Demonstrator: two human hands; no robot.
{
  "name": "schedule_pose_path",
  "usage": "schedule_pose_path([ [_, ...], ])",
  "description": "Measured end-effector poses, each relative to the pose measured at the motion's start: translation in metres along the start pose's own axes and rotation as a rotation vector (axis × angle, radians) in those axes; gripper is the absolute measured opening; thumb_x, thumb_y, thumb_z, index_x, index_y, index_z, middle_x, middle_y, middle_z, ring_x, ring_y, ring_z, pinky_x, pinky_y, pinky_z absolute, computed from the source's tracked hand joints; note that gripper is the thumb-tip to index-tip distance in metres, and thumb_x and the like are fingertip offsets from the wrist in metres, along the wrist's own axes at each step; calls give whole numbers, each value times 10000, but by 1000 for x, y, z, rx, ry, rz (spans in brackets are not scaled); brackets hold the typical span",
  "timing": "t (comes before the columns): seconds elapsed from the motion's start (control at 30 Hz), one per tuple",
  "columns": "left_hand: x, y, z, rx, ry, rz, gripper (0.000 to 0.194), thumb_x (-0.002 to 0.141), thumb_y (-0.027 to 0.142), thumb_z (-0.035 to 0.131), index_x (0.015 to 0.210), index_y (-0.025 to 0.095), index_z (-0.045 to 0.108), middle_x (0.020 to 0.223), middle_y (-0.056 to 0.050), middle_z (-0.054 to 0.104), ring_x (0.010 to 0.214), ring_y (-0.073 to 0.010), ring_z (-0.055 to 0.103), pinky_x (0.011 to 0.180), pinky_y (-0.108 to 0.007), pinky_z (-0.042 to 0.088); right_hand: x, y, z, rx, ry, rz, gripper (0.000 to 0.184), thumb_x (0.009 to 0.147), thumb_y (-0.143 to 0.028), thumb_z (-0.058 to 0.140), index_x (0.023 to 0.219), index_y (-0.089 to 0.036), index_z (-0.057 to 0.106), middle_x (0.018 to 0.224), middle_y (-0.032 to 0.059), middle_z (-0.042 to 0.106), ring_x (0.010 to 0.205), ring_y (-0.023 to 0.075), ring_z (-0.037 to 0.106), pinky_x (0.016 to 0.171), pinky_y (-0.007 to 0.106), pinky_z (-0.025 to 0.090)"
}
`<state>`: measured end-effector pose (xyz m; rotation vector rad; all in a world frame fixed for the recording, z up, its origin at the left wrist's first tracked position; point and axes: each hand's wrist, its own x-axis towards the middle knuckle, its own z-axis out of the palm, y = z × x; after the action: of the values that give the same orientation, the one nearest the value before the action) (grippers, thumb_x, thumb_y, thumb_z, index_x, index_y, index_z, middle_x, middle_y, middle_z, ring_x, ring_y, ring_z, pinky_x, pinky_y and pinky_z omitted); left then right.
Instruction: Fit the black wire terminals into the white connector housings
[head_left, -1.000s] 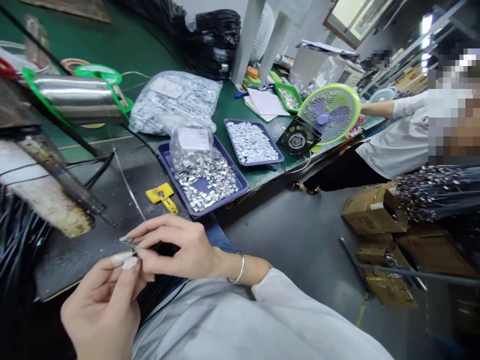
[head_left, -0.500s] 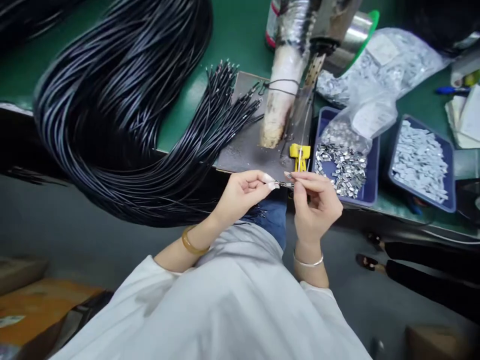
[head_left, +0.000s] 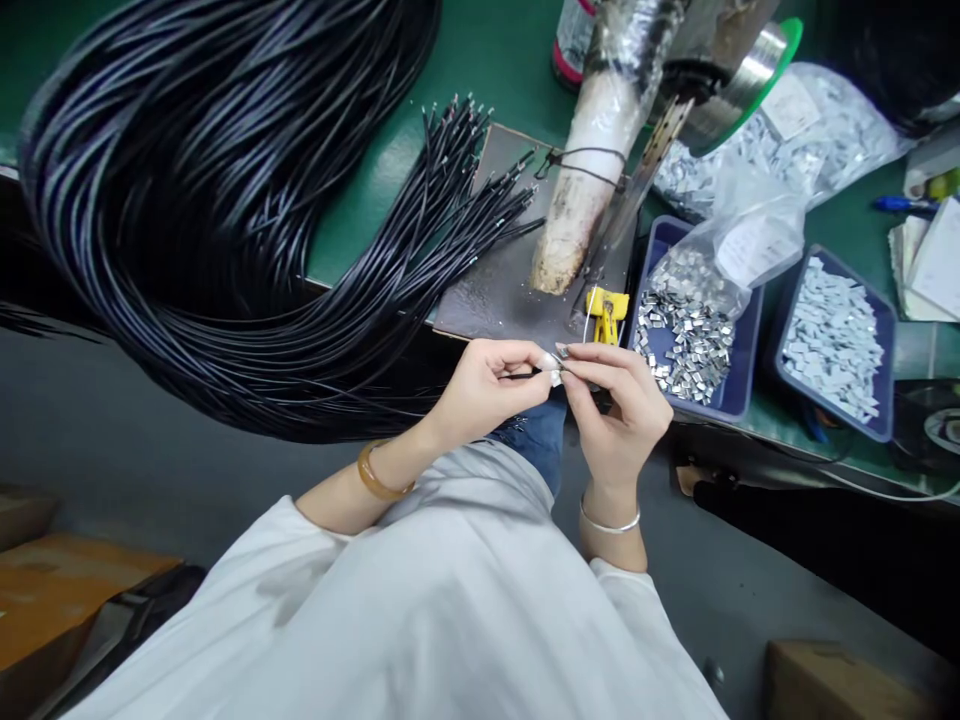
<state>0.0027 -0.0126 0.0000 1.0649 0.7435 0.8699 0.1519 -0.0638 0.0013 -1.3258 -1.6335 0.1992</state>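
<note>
Fingertips have drawn closer together since the earlier frame; the trays and the cable coil show at slightly different spots in our view, and the other person's foot (head_left: 685,480) now shows nearer the surface (head_left: 379,190).

Thin black cable (head_left: 523,376) first: we find its end at the fingertips, low of centre, over the lap at the front edge. Left hand (head_left: 491,385) is closed on it, thumb against finger. Right hand (head_left: 619,410) meets it, thumb and fingers pinching a small bright piece (head_left: 560,362); too small for us to tell its shape or whether it is joined to the cable.

Taking those fingertips as clock centre, we log at 2 o'clock a yellow tool (head_left: 608,313), near, on a dark board (head_left: 491,285). At 12, the blunt lower end of a wrapped white column (head_left: 585,180). At 11, loose cable ends (head_left: 457,140) fan over the board; at 10, the large black cable coil (head_left: 187,150).

Toward 3 we note a blue tray (head_left: 739,385) of metal clips (head_left: 694,350), a clear bag (head_left: 757,240) partly over them, then a second tray (head_left: 886,345) of pale pieces (head_left: 832,340).
</note>
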Motion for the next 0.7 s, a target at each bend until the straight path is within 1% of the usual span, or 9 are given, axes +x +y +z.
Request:
schedule_pose_path([
  [0.13,-2,-2,0,107,3,18,55,704,150,671,674,117,638,577,44,464,528,-43,333,487,-183,264,0,2,1,106,-106,128,120,894,-127,642,964,-221,667,1048,29,722,984,158,708,828,324,617],
  [0.17,-2,-3,0,112,5,25,59,712,145,670,679,121,628,568,51,439,522,-40,315,483,-183,249,-1,3,1,114,-106,151,106,905,-139,627,969,-218,657,1064,37,716,991,165,711,810,324,620],
  [0.23,-2,-4,1,94,19,36,69,731,141,673,702,131,611,538,76,372,501,-35,271,470,-181,220,-1,6,1,84,-27,161,103,913,-148,617,981,-217,651,1083,47,710,1003,181,718,808,341,625],
  [0.3,0,-4,2,57,34,51,85,748,151,683,720,138,603,527,85,365,486,-32,268,465,-176,230,-1,9,1,24,90,141,128,897,-137,639,986,-225,666,1066,39,716,1001,189,722,842,373,627],
  [0.33,0,-4,2,43,41,64,93,759,166,688,724,138,606,535,77,407,487,-34,302,471,-173,260,-1,9,1,1,133,120,145,883,-128,659,982,-232,679,1050,31,721,991,188,722,858,385,627],
  [0.4,2,-5,1,32,53,94,121,790,215,692,729,134,626,586,40,524,515,-46,407,504,-176,341,-1,10,0,-22,158,69,184,851,-107,697,971,-247,705,1023,15,729,964,179,721,870,388,625],
  [0.5,3,-7,-2,69,37,111,203,854,278,660,718,128,647,595,5,588,536,-67,490,539,-193,402,0,9,-1,-29,119,-10,238,816,-78,733,974,-256,724,1021,14,734,947,166,721,859,362,618],
  [0.57,2,-7,-3,101,10,108,245,882,284,637,695,126,640,566,3,580,518,-66,487,533,-196,402,0,9,-2,-42,79,-36,257,809,-70,740,984,-258,724,1039,20,732,952,162,719,852,349,614],
  [0.7,0,-5,-4,124,-26,88,229,873,265,651,691,126,636,553,9,560,518,-69,490,531,-192,413,1,8,-3,-83,2,-74,235,824,-70,722,983,-241,700,1059,30,733,973,158,714,866,335,605],
])
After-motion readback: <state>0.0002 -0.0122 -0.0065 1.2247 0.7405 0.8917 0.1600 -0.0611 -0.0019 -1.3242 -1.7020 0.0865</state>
